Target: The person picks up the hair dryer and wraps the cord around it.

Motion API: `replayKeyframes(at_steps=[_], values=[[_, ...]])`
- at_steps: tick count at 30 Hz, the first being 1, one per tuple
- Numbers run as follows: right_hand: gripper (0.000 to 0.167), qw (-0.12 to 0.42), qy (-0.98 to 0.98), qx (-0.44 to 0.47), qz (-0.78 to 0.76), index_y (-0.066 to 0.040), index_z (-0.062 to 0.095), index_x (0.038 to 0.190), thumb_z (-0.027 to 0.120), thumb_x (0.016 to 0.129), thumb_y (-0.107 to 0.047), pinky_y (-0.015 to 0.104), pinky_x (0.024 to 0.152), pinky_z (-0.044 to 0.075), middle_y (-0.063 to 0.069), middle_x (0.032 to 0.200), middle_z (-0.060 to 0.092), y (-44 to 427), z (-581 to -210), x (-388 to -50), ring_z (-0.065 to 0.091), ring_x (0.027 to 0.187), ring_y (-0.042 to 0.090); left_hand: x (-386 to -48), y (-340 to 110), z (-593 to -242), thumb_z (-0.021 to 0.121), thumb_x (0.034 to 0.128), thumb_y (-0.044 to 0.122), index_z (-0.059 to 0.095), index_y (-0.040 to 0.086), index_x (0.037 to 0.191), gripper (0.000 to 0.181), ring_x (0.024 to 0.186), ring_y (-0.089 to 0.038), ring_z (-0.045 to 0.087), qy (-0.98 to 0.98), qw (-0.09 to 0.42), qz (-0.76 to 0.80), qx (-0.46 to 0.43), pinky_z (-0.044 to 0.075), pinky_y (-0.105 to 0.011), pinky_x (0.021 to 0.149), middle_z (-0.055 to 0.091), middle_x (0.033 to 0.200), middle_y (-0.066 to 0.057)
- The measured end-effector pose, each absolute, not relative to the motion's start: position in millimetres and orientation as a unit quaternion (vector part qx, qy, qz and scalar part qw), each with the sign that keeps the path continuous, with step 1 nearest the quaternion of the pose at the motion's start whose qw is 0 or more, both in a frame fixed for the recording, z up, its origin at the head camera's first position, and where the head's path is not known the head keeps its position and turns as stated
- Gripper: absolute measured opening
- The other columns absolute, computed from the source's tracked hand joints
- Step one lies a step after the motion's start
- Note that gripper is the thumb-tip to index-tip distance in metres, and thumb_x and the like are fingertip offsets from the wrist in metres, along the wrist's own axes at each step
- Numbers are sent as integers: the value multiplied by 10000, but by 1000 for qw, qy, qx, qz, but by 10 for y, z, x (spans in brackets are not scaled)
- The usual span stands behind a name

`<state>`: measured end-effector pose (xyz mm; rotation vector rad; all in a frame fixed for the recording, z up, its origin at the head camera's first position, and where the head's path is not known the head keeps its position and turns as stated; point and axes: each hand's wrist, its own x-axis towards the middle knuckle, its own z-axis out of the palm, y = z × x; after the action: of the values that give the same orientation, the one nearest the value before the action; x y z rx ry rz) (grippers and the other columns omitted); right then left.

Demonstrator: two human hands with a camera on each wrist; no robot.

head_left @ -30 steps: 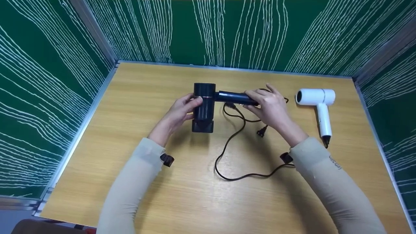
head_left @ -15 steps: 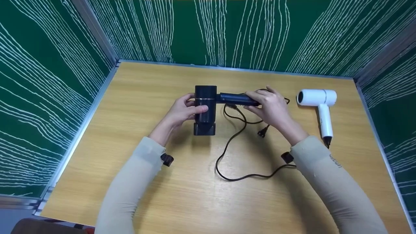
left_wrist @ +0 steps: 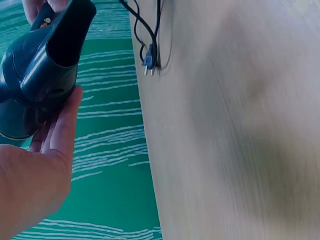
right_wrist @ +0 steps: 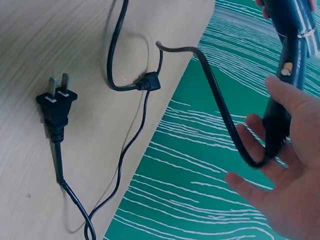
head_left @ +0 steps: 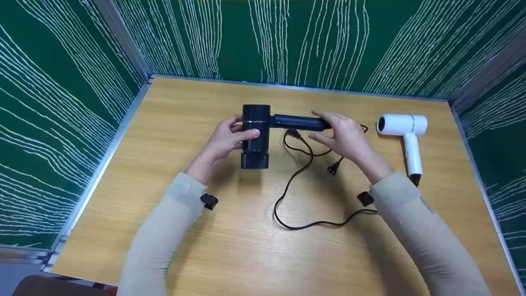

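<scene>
nearest me, a thin black cord lies in loops on the wooden table. past it is a black plug. then i have the left hand gripping the fat part of the black hair dryer, up over the table. the right hand is at the end of its handle, fingers spread; i can't quite tell how much it touches. a white hair dryer lies to the right, before the green wall.
</scene>
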<state>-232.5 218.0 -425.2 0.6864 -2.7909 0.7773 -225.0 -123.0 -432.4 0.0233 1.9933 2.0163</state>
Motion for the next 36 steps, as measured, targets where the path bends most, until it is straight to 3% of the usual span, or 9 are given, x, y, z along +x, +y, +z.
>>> replayKeyframes(at_steps=[5,8,11,14,21,25,29,33,36], values=[[647,44,-911,195,361,-65,514,1556,762,1015,-319,594,1100,494,224,1352,691,2284,-4268,-2313,677,1216,398,-2275,-1314,-4290,840,945,260,494,99,1524,695,1197,-321,692,675,145,723,-13,552,-479,1067,674,1374,-160],[574,8,-880,169,443,-36,523,1530,698,1059,-313,456,1049,529,196,1238,722,2312,-4294,-2293,687,1139,297,-2295,-1348,-4264,839,947,249,490,94,1524,692,1195,-334,697,659,141,739,-25,538,-480,1088,672,1375,-169],[503,-27,-840,144,523,-23,548,1486,647,1088,-314,298,1011,520,176,1234,716,2302,-4329,-2259,677,1129,201,-2321,-1364,-4237,850,938,268,475,107,1535,723,1207,-326,688,650,137,747,-34,521,-472,1111,660,1393,-154],[436,-47,-791,138,595,9,559,1441,603,1111,-273,240,1034,513,175,1226,722,2258,-4385,-2227,684,1147,163,-2342,-1366,-4208,853,936,274,459,120,1553,748,1225,-323,675,645,132,752,-36,508,-476,1124,649,1407,-146],[279,-54,-699,120,703,2,607,1335,529,1131,-171,457,1195,438,77,1181,762,2124,-4538,-2104,696,1198,198,-2395,-1357,-4155,847,939,264,425,116,1584,784,1267,-334,645,637,118,761,-38,494,-491,1143,619,1450,-159],[275,-48,-667,104,737,33,617,1305,493,1131,-139,527,1228,383,123,1205,750,2081,-4632,-2023,692,1219,234,-2431,-1337,-4136,845,942,262,434,119,1577,770,1271,-330,638,631,106,767,-46,486,-500,1151,618,1445,-154],[253,-34,-655,109,747,50,632,1251,461,1132,-93,473,1196,436,130,1150,754,2069,-4672,-1973,712,1167,225,-2464,-1303,-4133,850,938,274,441,127,1573,769,1271,-319,642,625,101,773,-50,481,-506,1154,631,1426,-143],[234,7,-654,127,746,71,629,1206,464,1131,-76,369,1063,553,106,1037,738,2095,-4566,-1975,732,1038,217,-2486,-1267,-4108,844,943,275,451,138,1567,750,1273,-319,645,624,102,773,-42,491,-508,1145,633,1427,-140],[245,33,-662,134,736,87,620,1215,479,1133,-96,355,987,592,105,991,705,2121,-4419,-2011,727,967,228,-2499,-1254,-4071,830,954,264,463,140,1558,717,1264,-331,652,624,98,774,-34,512,-507,1124,635,1425,-148]])
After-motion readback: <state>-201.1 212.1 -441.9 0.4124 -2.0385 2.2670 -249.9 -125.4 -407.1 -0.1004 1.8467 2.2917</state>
